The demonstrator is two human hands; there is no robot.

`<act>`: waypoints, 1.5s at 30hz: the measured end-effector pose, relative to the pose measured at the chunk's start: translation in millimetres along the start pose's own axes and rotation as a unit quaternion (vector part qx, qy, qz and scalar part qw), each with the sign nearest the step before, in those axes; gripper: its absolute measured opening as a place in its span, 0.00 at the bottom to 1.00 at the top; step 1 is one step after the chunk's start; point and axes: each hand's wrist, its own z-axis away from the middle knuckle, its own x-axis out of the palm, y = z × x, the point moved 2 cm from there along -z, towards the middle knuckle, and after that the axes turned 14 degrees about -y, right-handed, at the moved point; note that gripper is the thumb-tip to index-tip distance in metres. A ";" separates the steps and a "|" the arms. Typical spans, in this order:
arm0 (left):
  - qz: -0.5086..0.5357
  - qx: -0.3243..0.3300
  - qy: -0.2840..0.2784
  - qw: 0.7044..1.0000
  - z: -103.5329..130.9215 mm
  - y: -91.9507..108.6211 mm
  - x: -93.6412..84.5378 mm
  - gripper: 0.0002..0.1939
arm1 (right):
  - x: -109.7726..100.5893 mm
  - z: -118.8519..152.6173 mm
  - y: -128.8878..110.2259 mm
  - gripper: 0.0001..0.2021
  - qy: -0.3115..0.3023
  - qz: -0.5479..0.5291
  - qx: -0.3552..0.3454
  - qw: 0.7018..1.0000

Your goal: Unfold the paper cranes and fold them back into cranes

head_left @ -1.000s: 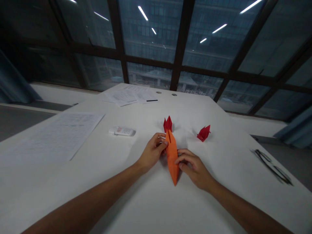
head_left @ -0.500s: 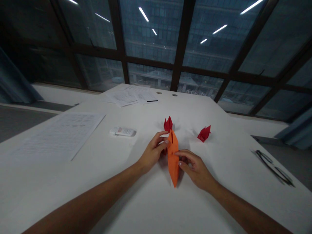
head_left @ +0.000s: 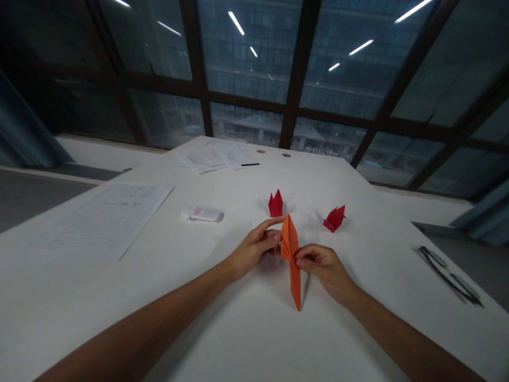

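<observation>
A folded piece of orange origami paper (head_left: pixel 293 260), long and pointed at both ends, is held up just above the white table. From its left side my left hand (head_left: pixel 256 245) grips the upper part, the index finger stretched along toward the far tip. My right hand (head_left: pixel 324 268) pinches the right edge near the middle between thumb and fingers. Just beyond the far tip stands a red origami crane (head_left: pixel 275 203). Another red origami crane (head_left: pixel 334 218) rests farther to the right, tilted on the table.
A white correction-fluid-like bottle (head_left: pixel 202 214) lies left of my hands. Written sheets (head_left: pixel 99 220) cover the table's left side, with more papers (head_left: pixel 210 156) and a dark pen-like strip (head_left: pixel 250 164) at the back. Eyeglasses (head_left: pixel 449 276) lie near the right edge.
The orange paper has turned and shifted slightly right, now showing its narrow edge and a flap on the left. Both hands still hold it; the right hand has moved a little rightward.
</observation>
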 end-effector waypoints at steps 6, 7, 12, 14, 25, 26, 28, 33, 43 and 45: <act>0.012 -0.009 -0.049 0.999 0.6 0.5 -3.1 0.18 | -0.6 -1.5 4.3 0.12 -0.006 -0.036 -0.004 0.999; 0.013 -0.011 -0.051 0.999 0.5 1.2 -3.4 0.16 | -0.5 -1.6 4.6 0.13 -0.007 -0.044 -0.006 0.999; 0.008 -0.022 -0.052 0.998 -0.4 2.4 -2.7 0.15 | 1.4 -1.5 3.0 0.22 -0.018 -0.064 0.000 0.998; 0.011 -0.025 -0.044 0.999 -0.7 2.0 -1.7 0.16 | 2.3 -1.4 2.0 0.18 -0.029 -0.060 0.000 0.998; -0.061 -0.047 -0.033 0.996 1.7 2.2 3.3 0.15 | 0.9 0.5 10.4 0.10 -0.069 0.010 0.010 0.998; -0.064 -0.051 -0.032 0.996 1.7 1.9 2.8 0.16 | 1.0 0.8 10.7 0.09 -0.071 0.019 0.014 0.997; -0.076 -0.045 -0.028 0.996 1.9 2.1 1.6 0.18 | 1.2 1.2 11.0 0.08 -0.068 0.033 0.020 0.997; -0.062 -0.026 -0.040 0.997 3.6 6.2 0.2 0.19 | 1.6 1.1 13.3 0.07 -0.058 0.031 0.026 0.998; -0.029 -0.053 -0.095 0.994 6.5 7.1 -4.8 0.18 | -0.7 -1.4 19.5 0.06 -0.041 0.024 0.013 0.999; -0.044 -0.052 -0.111 0.991 6.3 7.3 -5.4 0.19 | -1.0 -1.6 19.5 0.05 -0.034 0.024 0.010 0.999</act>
